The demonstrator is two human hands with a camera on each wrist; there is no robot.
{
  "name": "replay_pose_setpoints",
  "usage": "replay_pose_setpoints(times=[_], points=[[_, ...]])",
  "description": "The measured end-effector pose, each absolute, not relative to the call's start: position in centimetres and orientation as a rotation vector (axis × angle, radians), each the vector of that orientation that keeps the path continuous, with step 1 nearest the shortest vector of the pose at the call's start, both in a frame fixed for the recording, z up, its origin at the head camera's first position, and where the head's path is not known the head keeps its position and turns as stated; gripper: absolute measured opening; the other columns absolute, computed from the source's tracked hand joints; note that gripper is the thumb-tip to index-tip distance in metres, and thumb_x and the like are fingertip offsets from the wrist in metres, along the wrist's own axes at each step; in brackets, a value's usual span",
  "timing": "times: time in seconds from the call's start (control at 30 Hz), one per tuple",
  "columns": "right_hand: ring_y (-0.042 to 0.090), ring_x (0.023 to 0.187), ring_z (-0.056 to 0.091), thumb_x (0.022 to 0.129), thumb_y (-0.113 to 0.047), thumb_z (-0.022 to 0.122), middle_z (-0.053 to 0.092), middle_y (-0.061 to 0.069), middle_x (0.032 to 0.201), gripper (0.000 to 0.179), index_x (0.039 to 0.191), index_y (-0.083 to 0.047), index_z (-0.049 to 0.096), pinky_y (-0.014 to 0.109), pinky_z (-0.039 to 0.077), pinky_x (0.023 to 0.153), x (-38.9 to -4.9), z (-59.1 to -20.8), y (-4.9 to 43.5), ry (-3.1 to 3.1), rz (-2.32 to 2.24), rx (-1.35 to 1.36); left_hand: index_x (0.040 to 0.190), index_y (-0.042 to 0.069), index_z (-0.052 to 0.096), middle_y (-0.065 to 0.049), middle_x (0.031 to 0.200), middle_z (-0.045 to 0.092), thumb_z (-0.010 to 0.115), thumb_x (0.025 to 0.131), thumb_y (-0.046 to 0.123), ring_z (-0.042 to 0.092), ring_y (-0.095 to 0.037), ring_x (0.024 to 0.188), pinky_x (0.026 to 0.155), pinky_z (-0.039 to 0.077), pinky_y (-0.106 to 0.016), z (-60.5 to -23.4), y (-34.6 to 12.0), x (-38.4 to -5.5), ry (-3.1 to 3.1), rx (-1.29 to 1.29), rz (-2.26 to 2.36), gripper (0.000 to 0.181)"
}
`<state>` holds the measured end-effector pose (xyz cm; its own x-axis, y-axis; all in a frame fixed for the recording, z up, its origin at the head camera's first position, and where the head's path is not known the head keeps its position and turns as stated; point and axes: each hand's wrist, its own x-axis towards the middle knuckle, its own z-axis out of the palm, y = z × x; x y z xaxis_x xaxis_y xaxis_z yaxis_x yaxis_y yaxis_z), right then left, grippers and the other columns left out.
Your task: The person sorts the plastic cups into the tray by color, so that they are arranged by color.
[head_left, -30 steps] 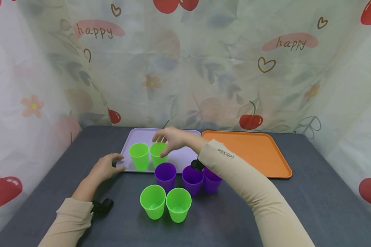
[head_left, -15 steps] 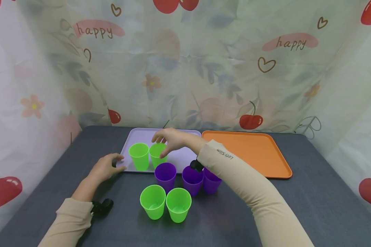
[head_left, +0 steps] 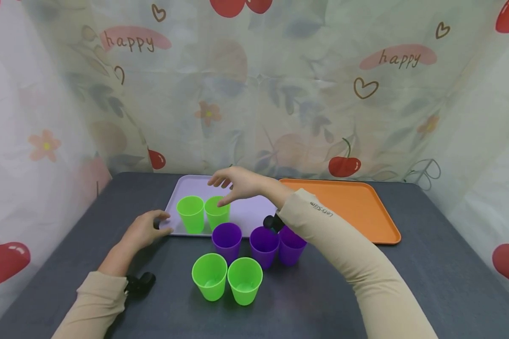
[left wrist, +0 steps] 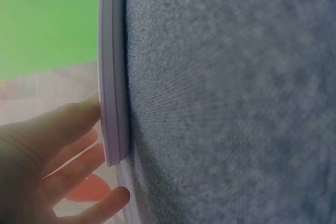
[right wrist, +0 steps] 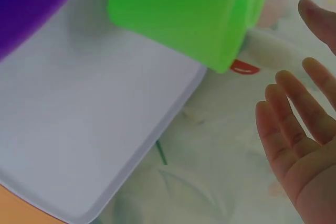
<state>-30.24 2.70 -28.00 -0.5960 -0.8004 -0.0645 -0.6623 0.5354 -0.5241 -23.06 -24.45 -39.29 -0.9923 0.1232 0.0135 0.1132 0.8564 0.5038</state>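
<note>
While resting left hand at near left corner of lilac tray, unclear whether pinching its rim, holds right hand, with fingers spread, above and apart from green cup, upright beside second green cup close to tray's near edge, with purple cups just outside.

two cups on left tray, five cups in front
</note>
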Motion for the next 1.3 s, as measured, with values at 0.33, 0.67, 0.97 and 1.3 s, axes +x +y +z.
replay_pose_setpoints(times=[0.33, 0.67, 0.97, 1.3], points=[[0.019, 0.108, 0.060, 0.084, -0.018, 0.068, 0.063, 0.008, 0.119, 0.041, 0.123, -0.009, 0.057, 0.033, 0.049, 0.094, -28.3, -26.4, 5.1, 2.439, -0.936, -1.304, 0.119, -0.004, 0.057, -0.026, 0.119, 0.058, 0.067, 0.084, 0.021, 0.050, -0.042, 0.113, 0.096, 0.039, -0.056, -39.4, -24.6, -23.3, 3.007, 0.187, 0.809, 0.044], [0.020, 0.107, 0.061, 0.086, -0.015, 0.066, 0.065, 0.009, 0.115, 0.035, 0.119, -0.007, 0.059, 0.035, 0.050, 0.093, -25.3, -26.4, 8.4, 2.455, -1.079, -1.310, 0.119, -0.004, 0.057, -0.026, 0.119, 0.058, 0.067, 0.084, 0.020, 0.050, -0.043, 0.113, 0.096, 0.039, -0.057, -39.4, -24.6, -23.3, 3.009, 0.201, 0.810, 0.044], [0.017, 0.104, 0.063, 0.086, -0.014, 0.066, 0.065, 0.007, 0.115, 0.031, 0.116, -0.007, 0.061, 0.031, 0.051, 0.092, -23.5, -28.3, 10.6, 2.481, -1.112, -1.307, 0.117, -0.005, 0.058, -0.026, 0.117, 0.059, 0.069, 0.083, 0.020, 0.052, -0.042, 0.111, 0.095, 0.039, -0.056, -39.4, -24.4, -23.0, 3.020, 0.217, 0.834, 0.043], [0.018, 0.101, 0.064, 0.085, -0.010, 0.065, 0.066, 0.009, 0.112, 0.029, 0.113, -0.005, 0.062, 0.030, 0.052, 0.088, -21.8, -30.4, 12.3, 2.460, -1.168, -1.364, 0.114, -0.006, 0.060, -0.026, 0.111, 0.062, 0.069, 0.082, 0.018, 0.059, -0.036, 0.095, 0.079, 0.048, -0.046, -39.4, -24.7, -22.9, 3.012, 0.269, 0.919, 0.041]])
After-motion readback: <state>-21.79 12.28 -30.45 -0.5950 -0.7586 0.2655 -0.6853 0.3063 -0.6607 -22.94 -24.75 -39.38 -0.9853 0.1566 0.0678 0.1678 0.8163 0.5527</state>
